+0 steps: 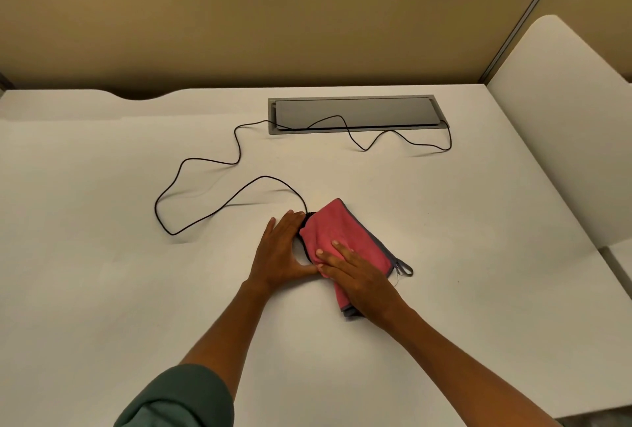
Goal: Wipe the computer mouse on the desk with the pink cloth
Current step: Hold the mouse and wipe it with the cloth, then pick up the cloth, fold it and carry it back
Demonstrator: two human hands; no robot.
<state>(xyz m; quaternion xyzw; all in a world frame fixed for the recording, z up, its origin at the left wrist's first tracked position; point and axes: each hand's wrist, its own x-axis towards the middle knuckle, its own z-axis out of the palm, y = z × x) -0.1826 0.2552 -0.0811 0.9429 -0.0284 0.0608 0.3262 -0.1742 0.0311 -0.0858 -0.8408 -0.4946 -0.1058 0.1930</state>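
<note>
Wiping is underway, I judge: right hand [359, 276] presses pink cloth [345, 235] flat, fingers spread, over the mouse [305, 238] at desk [102, 255] centre; left hand [280, 252], at 9 o'clock, braces it open-palmed.

No readable text, labels, brands, numbers or signs anywhere, none on the pink cloth [345, 235] under the right hand [362, 279], none on the desk [102, 272] around both hands
</note>
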